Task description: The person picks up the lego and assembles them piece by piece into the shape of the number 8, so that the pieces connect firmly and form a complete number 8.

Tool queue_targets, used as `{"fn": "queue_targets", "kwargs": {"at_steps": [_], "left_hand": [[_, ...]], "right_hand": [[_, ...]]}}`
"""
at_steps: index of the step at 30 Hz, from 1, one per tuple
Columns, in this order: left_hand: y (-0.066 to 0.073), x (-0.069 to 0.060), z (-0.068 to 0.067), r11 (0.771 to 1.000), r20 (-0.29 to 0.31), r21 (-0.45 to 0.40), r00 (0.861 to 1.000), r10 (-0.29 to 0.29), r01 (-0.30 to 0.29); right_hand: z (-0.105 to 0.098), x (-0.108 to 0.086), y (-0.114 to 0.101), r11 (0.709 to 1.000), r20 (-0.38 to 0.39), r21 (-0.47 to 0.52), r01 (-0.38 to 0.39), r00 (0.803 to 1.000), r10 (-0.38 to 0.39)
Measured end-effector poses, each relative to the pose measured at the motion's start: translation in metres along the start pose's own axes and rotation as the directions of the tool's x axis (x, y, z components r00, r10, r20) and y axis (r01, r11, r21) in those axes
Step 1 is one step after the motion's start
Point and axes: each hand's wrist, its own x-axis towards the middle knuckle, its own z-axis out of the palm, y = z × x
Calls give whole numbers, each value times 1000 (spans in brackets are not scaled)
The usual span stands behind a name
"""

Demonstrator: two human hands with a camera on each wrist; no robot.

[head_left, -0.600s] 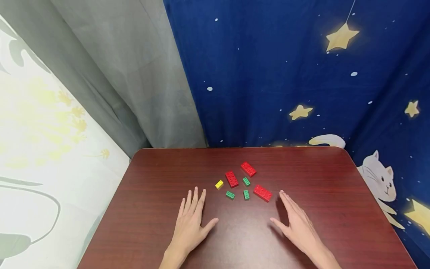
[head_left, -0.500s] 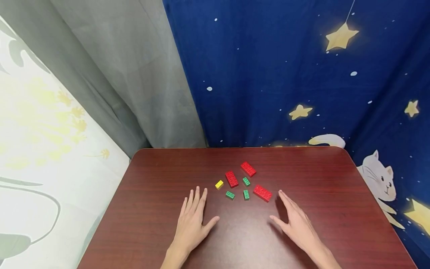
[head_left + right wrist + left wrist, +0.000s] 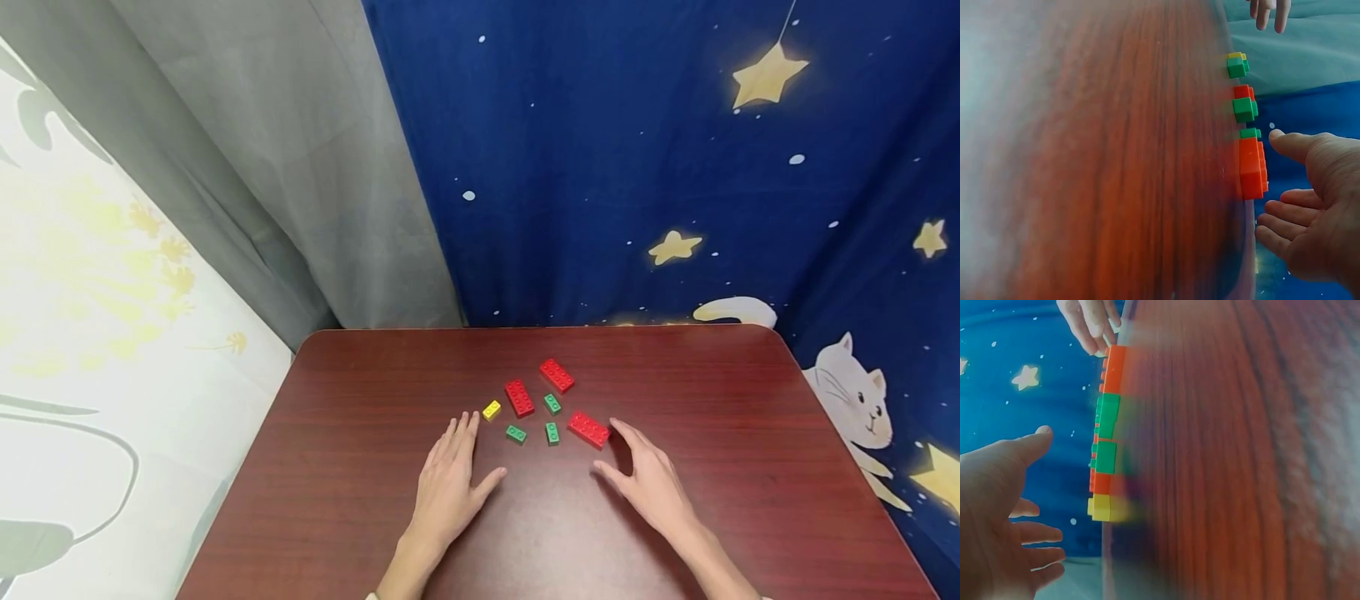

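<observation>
Toy building bricks lie loose on the dark red wooden table. Nearest my left hand is a small yellow brick, just past its fingertips, with a green brick to the right. My right hand is beside a red brick, its fingertips close to that brick's right end; I cannot tell whether they touch. Between the hands lie two more green bricks and, farther back, two more red bricks. Both hands have fingers extended and thumbs spread, holding nothing.
Behind the table's far edge hang a grey curtain and a blue curtain printed with stars and a cat. A pale patterned curtain is on the left.
My left hand has moved right and slightly forward, toward the yellow brick. My right hand has moved left and forward, closer to the nearest red brick. The bricks stay in place on the table.
</observation>
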Motion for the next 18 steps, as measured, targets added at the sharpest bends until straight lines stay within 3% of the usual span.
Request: {"fn": "queue_targets", "kwargs": {"at_steps": [7,18], "left_hand": [[6,7,8,1000,14,-16,1000,-23,24],[14,17,20,998,-14,-23,998,-56,55]], "right_hand": [[8,7,0,1000,-42,27,12,999,-10],[21,14,2,999,-119,27,34,992,-31]]}}
